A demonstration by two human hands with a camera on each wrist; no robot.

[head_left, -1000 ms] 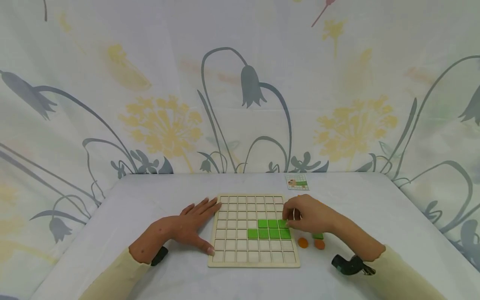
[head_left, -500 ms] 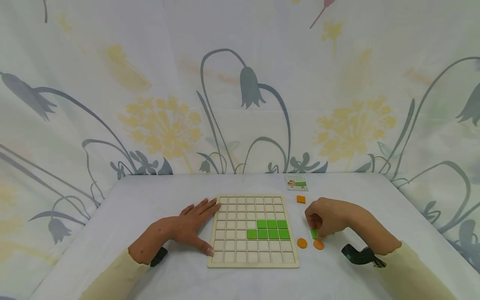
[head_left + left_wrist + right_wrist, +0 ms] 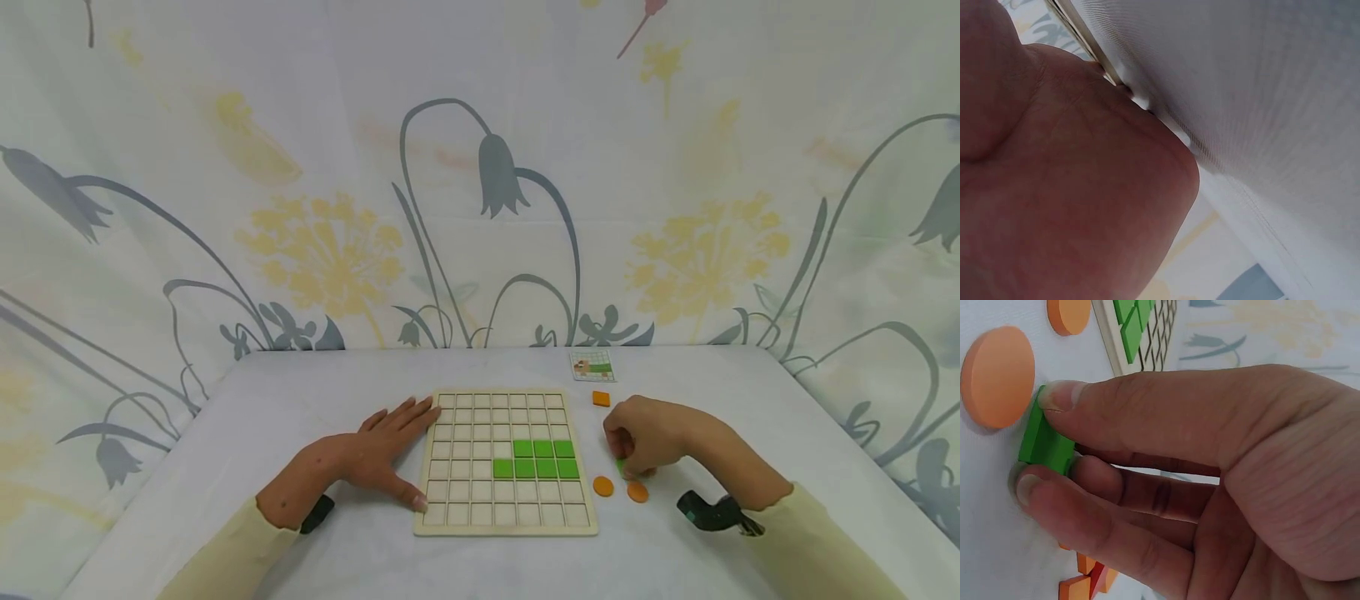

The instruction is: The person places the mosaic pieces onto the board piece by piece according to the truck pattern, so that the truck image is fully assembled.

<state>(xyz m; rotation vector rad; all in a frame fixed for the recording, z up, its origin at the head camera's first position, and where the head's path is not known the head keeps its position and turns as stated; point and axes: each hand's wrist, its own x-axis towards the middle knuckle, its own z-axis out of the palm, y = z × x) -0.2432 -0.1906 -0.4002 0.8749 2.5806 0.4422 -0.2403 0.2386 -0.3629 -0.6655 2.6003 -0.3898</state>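
My right hand (image 3: pixel 652 442) is just right of the board and pinches a green square tile (image 3: pixel 1050 440) between thumb and index finger, low over the table. In the right wrist view the tile stands tilted, close beside an orange disc (image 3: pixel 999 378). The pale wooden grid board (image 3: pixel 461 492) lies flat in the middle, with a block of green tiles (image 3: pixel 536 468) in two rows at its right side. Spread flat, my left hand (image 3: pixel 378 454) rests on the table, fingertips and thumb touching the board's left edge. The left wrist view mostly shows the palm's heel.
Two orange discs (image 3: pixel 603 486) lie between the board and the right hand. An orange square tile (image 3: pixel 601 398) is farther back, near a small picture card (image 3: pixel 592 365). Several orange and red pieces (image 3: pixel 1075 589) show beyond the right fingers. A patterned curtain (image 3: pixel 480 250) hangs behind the table.
My right hand has left the board's right edge, moved right to the green tile by the discs and taken hold of it, then shifted slightly left. The left hand stays put.
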